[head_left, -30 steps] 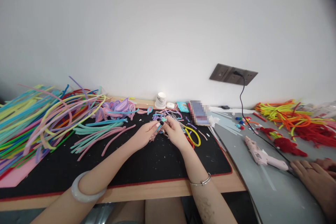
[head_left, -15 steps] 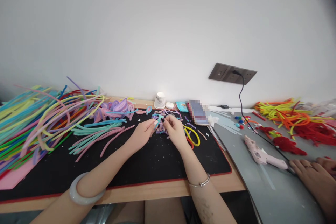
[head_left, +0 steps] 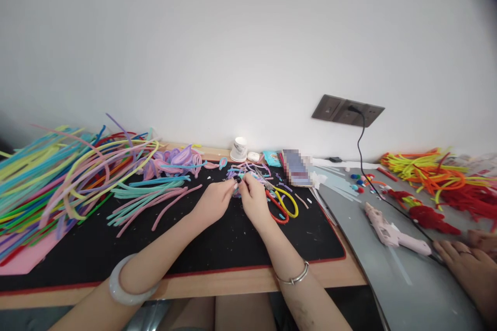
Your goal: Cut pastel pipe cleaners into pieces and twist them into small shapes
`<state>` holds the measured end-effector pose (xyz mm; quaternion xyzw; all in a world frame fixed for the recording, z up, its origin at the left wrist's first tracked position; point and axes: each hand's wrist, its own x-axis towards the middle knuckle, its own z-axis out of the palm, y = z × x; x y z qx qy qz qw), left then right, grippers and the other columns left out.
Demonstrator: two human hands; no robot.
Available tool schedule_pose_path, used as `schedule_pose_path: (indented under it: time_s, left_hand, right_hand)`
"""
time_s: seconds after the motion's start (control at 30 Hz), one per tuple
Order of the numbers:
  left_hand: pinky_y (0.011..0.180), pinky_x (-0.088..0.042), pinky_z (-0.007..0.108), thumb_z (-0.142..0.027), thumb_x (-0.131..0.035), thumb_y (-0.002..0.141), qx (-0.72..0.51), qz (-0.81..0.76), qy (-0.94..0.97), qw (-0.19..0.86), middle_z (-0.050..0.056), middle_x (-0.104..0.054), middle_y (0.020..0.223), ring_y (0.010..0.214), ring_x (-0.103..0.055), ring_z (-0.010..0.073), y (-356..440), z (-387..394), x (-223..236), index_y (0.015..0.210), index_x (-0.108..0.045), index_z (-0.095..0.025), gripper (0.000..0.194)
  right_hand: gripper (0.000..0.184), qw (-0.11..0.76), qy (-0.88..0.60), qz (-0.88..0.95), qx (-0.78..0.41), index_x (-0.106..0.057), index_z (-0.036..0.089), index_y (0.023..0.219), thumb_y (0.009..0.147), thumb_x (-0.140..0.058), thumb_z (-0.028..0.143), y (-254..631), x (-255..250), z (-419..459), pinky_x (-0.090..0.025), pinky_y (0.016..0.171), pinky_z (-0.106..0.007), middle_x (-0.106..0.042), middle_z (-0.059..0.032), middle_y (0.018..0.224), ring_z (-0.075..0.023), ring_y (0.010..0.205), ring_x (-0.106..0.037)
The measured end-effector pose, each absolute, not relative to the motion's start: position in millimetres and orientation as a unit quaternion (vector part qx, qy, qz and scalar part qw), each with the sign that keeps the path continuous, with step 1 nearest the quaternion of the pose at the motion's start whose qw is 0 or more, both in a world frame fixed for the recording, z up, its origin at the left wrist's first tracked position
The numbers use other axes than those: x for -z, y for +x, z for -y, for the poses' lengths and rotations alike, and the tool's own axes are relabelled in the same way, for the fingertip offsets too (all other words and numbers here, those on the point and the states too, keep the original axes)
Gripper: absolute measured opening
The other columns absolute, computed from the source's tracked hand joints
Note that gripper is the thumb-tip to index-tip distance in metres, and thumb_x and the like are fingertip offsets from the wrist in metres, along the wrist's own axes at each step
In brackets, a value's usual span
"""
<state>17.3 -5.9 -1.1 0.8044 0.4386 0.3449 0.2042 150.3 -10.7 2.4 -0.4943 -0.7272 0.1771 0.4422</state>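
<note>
- Both my hands meet over the black mat [head_left: 217, 248], at its far middle.
- My left hand [head_left: 212, 200] and right hand [head_left: 252, 199] pinch one small teal-and-purple pipe-cleaner piece [head_left: 237, 180] between fingertips.
- Piece looks partly shaped, small; too tiny to tell how much bending is left.
- Cut scraps [head_left: 248, 169] just behind it; long uncut stems [head_left: 58, 170] off the mat's left end, so plenty of stock unused.
- Scissors [head_left: 280, 202] lie right of my hands, untouched.

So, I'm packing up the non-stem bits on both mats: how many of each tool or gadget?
Glue gun: 1
Scissors: 1
Phone: 1
Earbud case: 1
Small white cup: 1
Total: 5
</note>
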Motion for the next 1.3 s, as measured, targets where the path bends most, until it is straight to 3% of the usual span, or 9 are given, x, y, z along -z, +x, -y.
schedule_pose_path:
  time_s: [0.2, 0.3, 0.43, 0.6, 0.73, 0.83, 0.97, 1.1, 1.3]
  left_hand:
    - [0.041, -0.023, 0.019, -0.041, -0.037, 0.084, -0.346, -0.369, 0.663, 0.552, -0.007, -0.03, 0.048, 0.04, -0.026, 0.0053, 16, 5, 2, 0.062, -0.036, -0.017, 0.033]
    - [0.038, -0.018, 0.017, -0.043, -0.046, 0.081, -0.316, -0.316, 0.567, 0.692, -0.009, -0.027, 0.047, 0.036, -0.019, 0.0023, 13, 5, -1, 0.066, -0.039, -0.016, 0.031]
    - [0.037, -0.019, 0.015, -0.037, -0.052, 0.079, -0.273, -0.266, 0.487, 0.786, -0.011, -0.025, 0.044, 0.034, -0.015, 0.0008, 6, 8, -7, 0.068, -0.041, -0.015, 0.027]
    - [0.034, -0.02, 0.016, -0.036, -0.044, 0.084, -0.241, -0.216, 0.468, 0.822, -0.012, -0.017, 0.039, 0.031, -0.009, 0.0025, 6, 10, -4, 0.067, -0.04, -0.017, 0.026]
    - [0.038, -0.025, 0.018, -0.039, -0.035, 0.086, -0.305, -0.285, 0.579, 0.701, -0.011, -0.021, 0.041, 0.033, -0.017, 0.0047, 11, 9, -3, 0.068, -0.039, -0.018, 0.028]
    - [0.046, -0.029, 0.02, -0.034, -0.034, 0.087, -0.361, -0.373, 0.743, 0.422, -0.005, -0.035, 0.05, 0.044, -0.034, 0.0074, 11, 6, -3, 0.064, -0.04, -0.017, 0.029]
    - [0.058, -0.034, 0.023, -0.023, -0.031, 0.088, -0.289, -0.384, 0.868, 0.124, 0.001, -0.051, 0.066, 0.063, -0.048, 0.0126, 8, 4, 0, 0.073, -0.049, -0.016, 0.024]
    - [0.061, -0.035, 0.024, -0.021, -0.031, 0.088, -0.228, -0.39, 0.892, 0.012, 0.005, -0.057, 0.075, 0.07, -0.053, 0.0156, 8, 4, 5, 0.081, -0.053, -0.016, 0.023]
    - [0.062, -0.035, 0.024, -0.021, -0.033, 0.088, -0.19, -0.402, 0.895, -0.036, 0.006, -0.057, 0.076, 0.072, -0.052, 0.0172, 10, 2, 9, 0.083, -0.053, -0.018, 0.021]
  right_hand:
    - [0.019, 0.442, -0.433, 0.726, -0.3, -0.033, 0.019, 0.064, 0.083, -0.036, 0.021, 158, -5, 8, -0.028, 0.056, -0.023, -0.033, 0.0031, 0.062, -0.0109, 0.059, -0.033]
    - [0.02, 0.438, -0.404, 0.692, -0.409, -0.033, 0.02, 0.065, 0.083, -0.038, 0.025, 161, -5, 8, -0.026, 0.051, -0.022, -0.03, 0.004, 0.06, -0.0096, 0.054, -0.03]
    - [0.019, 0.436, -0.34, 0.626, -0.55, -0.033, 0.02, 0.067, 0.082, -0.04, 0.029, 160, -3, 10, -0.022, 0.046, -0.021, -0.028, 0.0056, 0.057, -0.0078, 0.049, -0.027]
    - [0.019, 0.456, -0.296, 0.562, -0.623, -0.035, 0.019, 0.066, 0.078, -0.048, 0.028, 156, -3, 11, -0.019, 0.044, -0.02, -0.025, 0.0067, 0.055, -0.006, 0.046, -0.02]
    - [0.025, 0.471, -0.302, 0.549, -0.621, -0.037, 0.019, 0.066, 0.077, -0.052, 0.035, 158, -4, 8, -0.019, 0.042, -0.019, -0.027, 0.0071, 0.053, -0.0054, 0.044, -0.021]
    - [0.031, 0.476, -0.344, 0.52, -0.62, -0.037, 0.019, 0.063, 0.076, -0.05, 0.044, 159, -2, 5, -0.015, 0.039, -0.019, -0.025, 0.0074, 0.051, -0.0049, 0.041, -0.02]
    - [0.043, 0.447, -0.415, 0.475, -0.634, -0.035, 0.018, 0.054, 0.076, -0.041, 0.054, 160, 7, 2, -0.008, 0.036, -0.018, -0.022, 0.0075, 0.046, -0.0037, 0.037, -0.016]
    - [0.043, 0.396, -0.476, 0.47, -0.629, -0.032, 0.018, 0.05, 0.076, -0.04, 0.051, 158, 12, 3, -0.007, 0.035, -0.018, -0.023, 0.0075, 0.041, -0.003, 0.034, -0.016]
    - [0.029, 0.393, -0.505, 0.427, -0.639, -0.028, 0.019, 0.052, 0.073, -0.042, 0.033, 155, 6, 5, -0.007, 0.033, -0.017, -0.021, 0.0091, 0.042, -0.0028, 0.033, -0.013]
